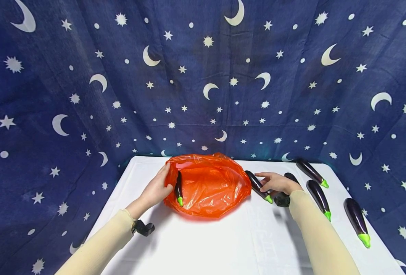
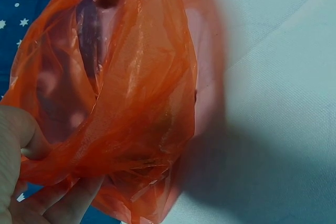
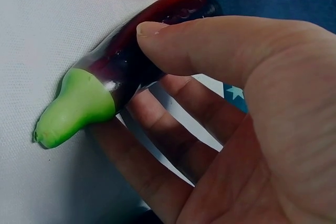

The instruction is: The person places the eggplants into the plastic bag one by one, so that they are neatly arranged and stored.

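My left hand [image 1: 157,188] grips the left rim of an orange plastic bag [image 1: 211,210], its mouth spread wide toward me. In the left wrist view the thumb and fingers pinch the thin film of the bag [image 2: 147,77]. One eggplant [image 1: 179,187] is inside the bag at the left, its green stem end pointing down. Just right of the bag, my right hand [image 1: 277,183] holds a second eggplant [image 1: 253,180]. In the right wrist view, the thumb lies across this dark purple eggplant [image 3: 113,61] and the fingers curl under its far side. It is at or just above the cloth.
Several more eggplants lie at the right: one [image 1: 291,177] partly hidden behind the right hand, one [image 1: 309,170] at the back, one [image 1: 318,195] beside the forearm and one [image 1: 355,215] near the right edge. White cloth [image 1: 196,248] covers the table; a starry blue curtain [image 1: 196,95] surrounds it.
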The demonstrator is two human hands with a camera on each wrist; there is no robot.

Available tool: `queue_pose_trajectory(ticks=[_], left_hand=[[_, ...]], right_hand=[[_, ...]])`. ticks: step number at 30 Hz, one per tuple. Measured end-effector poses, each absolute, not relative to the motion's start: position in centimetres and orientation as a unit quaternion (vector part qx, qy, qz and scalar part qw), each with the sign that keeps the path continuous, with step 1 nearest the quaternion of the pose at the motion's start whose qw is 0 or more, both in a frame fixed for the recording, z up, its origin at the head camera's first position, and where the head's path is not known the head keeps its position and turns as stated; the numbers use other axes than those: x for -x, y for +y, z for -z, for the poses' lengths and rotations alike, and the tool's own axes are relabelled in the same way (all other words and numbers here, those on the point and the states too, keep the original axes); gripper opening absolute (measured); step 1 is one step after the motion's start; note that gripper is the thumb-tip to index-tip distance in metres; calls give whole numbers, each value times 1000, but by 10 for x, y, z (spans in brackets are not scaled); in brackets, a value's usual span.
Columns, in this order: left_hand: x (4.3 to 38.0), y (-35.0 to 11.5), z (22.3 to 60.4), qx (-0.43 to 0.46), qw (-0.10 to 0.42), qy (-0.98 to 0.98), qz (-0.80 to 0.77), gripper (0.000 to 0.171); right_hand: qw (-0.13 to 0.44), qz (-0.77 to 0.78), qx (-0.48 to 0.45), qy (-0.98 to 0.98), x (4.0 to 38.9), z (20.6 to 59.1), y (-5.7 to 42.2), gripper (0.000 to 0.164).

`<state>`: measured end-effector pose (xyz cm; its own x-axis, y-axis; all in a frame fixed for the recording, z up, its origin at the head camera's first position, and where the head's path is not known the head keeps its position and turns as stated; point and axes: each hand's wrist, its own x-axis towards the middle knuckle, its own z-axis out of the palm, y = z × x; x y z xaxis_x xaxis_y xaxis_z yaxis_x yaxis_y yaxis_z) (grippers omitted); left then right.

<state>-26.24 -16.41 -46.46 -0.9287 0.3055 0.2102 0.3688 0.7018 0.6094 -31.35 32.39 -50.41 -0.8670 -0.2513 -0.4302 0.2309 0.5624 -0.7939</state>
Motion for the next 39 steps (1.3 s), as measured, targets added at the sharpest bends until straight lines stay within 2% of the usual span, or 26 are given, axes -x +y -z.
queue_pose_trajectory(ticks=[39], left_hand=[[264,-167,466,186,52,-921,338,85]], right_hand=[[251,476,22,843,311,501,320,78]])
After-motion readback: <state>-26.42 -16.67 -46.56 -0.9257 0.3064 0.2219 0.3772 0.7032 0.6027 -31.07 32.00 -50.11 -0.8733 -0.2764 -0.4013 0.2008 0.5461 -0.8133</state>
